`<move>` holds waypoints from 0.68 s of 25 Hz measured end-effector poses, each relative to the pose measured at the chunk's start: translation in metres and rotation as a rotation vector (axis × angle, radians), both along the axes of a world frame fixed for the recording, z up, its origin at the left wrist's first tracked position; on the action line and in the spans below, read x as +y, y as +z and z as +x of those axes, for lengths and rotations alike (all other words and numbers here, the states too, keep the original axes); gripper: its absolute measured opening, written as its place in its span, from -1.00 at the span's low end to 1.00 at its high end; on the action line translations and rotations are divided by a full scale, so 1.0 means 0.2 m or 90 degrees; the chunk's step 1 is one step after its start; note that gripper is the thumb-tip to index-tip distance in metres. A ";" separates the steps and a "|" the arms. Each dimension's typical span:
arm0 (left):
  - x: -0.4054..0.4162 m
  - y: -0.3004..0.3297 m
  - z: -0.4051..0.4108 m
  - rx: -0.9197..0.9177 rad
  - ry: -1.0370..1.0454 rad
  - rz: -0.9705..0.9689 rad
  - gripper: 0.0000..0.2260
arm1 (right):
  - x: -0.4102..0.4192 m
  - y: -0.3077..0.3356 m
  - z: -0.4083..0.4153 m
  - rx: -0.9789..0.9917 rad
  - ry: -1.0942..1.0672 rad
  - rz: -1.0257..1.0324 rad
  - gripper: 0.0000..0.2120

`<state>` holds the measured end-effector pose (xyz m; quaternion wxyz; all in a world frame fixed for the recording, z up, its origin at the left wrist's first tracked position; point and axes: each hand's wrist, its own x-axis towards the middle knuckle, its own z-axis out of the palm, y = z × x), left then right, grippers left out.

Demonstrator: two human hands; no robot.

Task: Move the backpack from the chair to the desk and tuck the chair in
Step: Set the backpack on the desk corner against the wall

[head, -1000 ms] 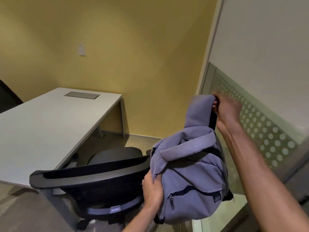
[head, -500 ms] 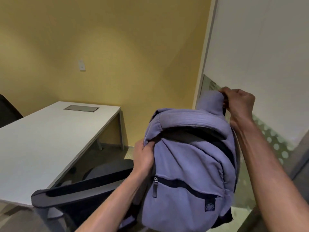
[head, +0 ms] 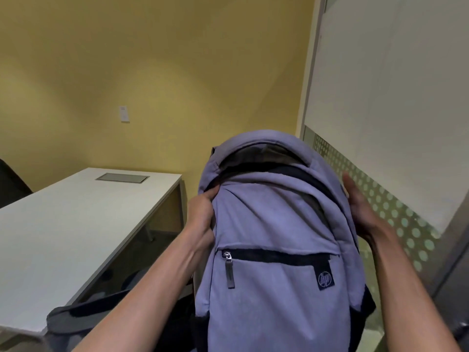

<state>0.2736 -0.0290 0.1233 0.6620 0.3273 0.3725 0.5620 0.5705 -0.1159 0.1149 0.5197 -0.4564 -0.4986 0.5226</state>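
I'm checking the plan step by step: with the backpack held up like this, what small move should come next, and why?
Probably swing the purple backpack leftward over the white desk. It is already in the air, gripped by the left hand and steadied by the right hand, and the desk's near part lies bare just left of it, beyond the chair back.

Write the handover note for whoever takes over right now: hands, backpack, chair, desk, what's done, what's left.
Left hand: gripping the fabric on the backpack's left side.
Right hand: flat against the backpack's right side, fingers extended, supporting rather than clamped.
Backpack: purple, upright, held in the air in front of the person, off the chair.
Chair: black, only its backrest top shows at lower left, pulled out from the desk.
Desk: white, to the left, nothing on the visible top.
Done: backpack lifted.
Left: set it on the desk, then push the chair in.
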 end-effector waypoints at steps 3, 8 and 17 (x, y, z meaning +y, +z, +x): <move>0.03 0.08 -0.02 -0.016 -0.040 0.009 -0.81 | -0.06 -0.03 -0.05 -0.047 0.061 0.051 -0.42; 0.06 0.21 -0.03 0.078 -0.129 0.036 -0.83 | -0.04 -0.15 -0.19 -0.146 -0.277 0.275 -0.56; -0.05 -0.10 -0.29 0.321 -0.200 0.273 -0.53 | 0.08 0.18 -0.28 -0.030 -0.394 0.254 -0.85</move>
